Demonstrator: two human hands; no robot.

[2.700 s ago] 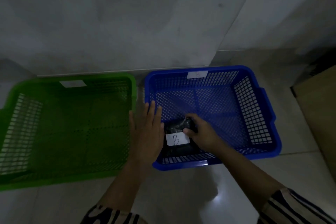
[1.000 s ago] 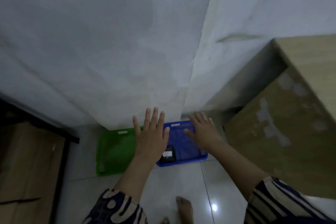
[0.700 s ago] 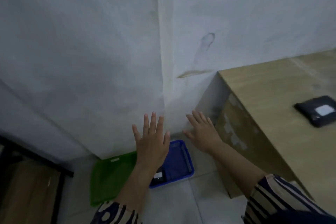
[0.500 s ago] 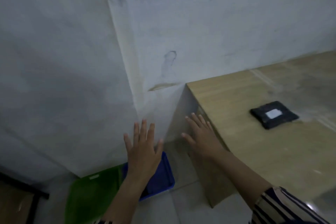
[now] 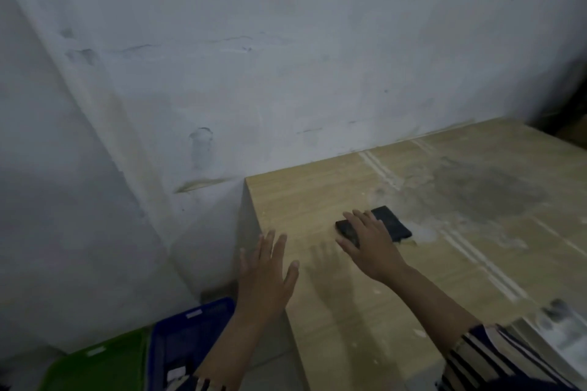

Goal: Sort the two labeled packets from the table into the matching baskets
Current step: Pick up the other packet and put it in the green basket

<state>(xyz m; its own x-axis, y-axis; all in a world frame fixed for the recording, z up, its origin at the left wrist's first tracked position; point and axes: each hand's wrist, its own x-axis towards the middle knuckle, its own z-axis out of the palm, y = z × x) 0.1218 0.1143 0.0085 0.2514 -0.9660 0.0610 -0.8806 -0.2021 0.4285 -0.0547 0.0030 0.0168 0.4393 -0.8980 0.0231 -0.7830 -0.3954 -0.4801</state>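
Note:
A dark packet (image 5: 392,223) lies flat on the wooden table (image 5: 444,263), and my right hand (image 5: 370,241) rests over its near-left part with fingers spread, hiding its label. My left hand (image 5: 265,276) hovers open, fingers apart, over the table's left edge and holds nothing. Down on the floor at the lower left stand the blue basket (image 5: 187,327) and the green basket (image 5: 101,365) side by side. A white-labelled dark packet (image 5: 174,374) shows inside the blue basket, partly hidden by my left forearm.
A whitish wall (image 5: 286,57) rises right behind the table and baskets, with a corner at the left. The table top has pale scuffs and a dark stain (image 5: 486,190) at the right. A blurred light object (image 5: 559,333) sits at the table's near right edge.
The view swung up and right from the baskets to the table. My right hand reached forward and came down on the dark packet; my left hand stayed open at the table's left edge.

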